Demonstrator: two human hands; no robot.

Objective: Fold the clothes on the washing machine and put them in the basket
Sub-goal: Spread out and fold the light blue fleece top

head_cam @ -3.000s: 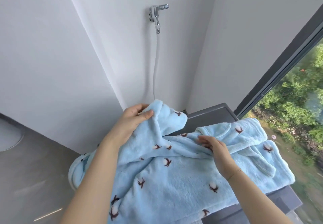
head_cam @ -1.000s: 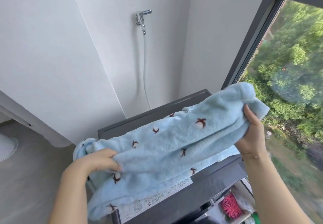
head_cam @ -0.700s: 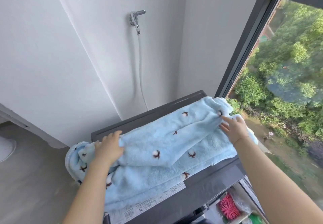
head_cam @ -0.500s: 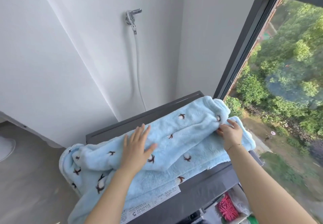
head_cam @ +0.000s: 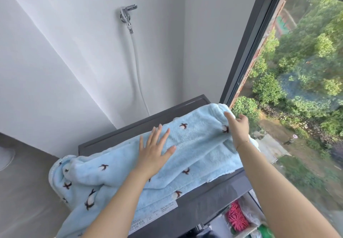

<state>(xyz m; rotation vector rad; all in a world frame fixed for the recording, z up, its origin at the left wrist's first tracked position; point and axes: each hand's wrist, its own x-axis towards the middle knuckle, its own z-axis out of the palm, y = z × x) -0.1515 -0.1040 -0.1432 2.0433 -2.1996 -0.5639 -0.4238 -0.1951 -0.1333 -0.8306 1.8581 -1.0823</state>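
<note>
A light blue fleece garment [head_cam: 193,143] with small dark and white prints lies folded lengthwise across the top of the dark grey washing machine [head_cam: 200,208]. Its left end hangs bunched over the machine's left side. My left hand [head_cam: 155,149] lies flat on the middle of the garment, fingers spread. My right hand [head_cam: 238,129] rests at the garment's right end, fingers apart, thumb on the fabric's edge. No basket can be made out for certain.
A chrome tap [head_cam: 128,15] with a white hose [head_cam: 138,74] is on the wall behind the machine. A dark-framed window [head_cam: 246,52] stands at the right. Pink [head_cam: 236,217] and green [head_cam: 264,231] items sit below the machine's front right.
The garment's right end went from lifted in my right hand to lying on the machine. My left hand slid from the left end to the middle and flattened. My right hand's fingers loosened.
</note>
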